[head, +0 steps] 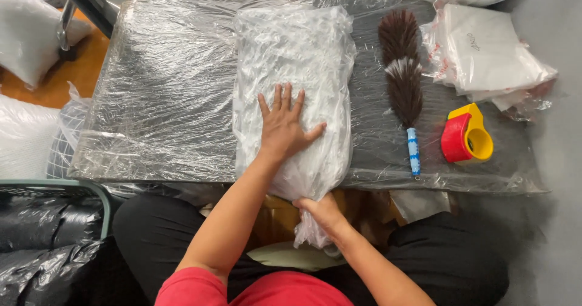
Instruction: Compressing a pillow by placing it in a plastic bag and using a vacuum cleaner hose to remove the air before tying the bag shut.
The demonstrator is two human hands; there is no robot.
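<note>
A clear plastic bag stuffed with white material lies lengthwise on the film-wrapped dark table. My left hand presses flat on the bag's near half, fingers spread. My right hand grips the bag's gathered open end, which hangs off the table's near edge above my lap.
A brown feather duster with a blue-white handle lies right of the bag. A red and yellow tape dispenser sits further right. A stack of flat plastic bags rests at the far right. White filled bags and a black-lined bin stand left.
</note>
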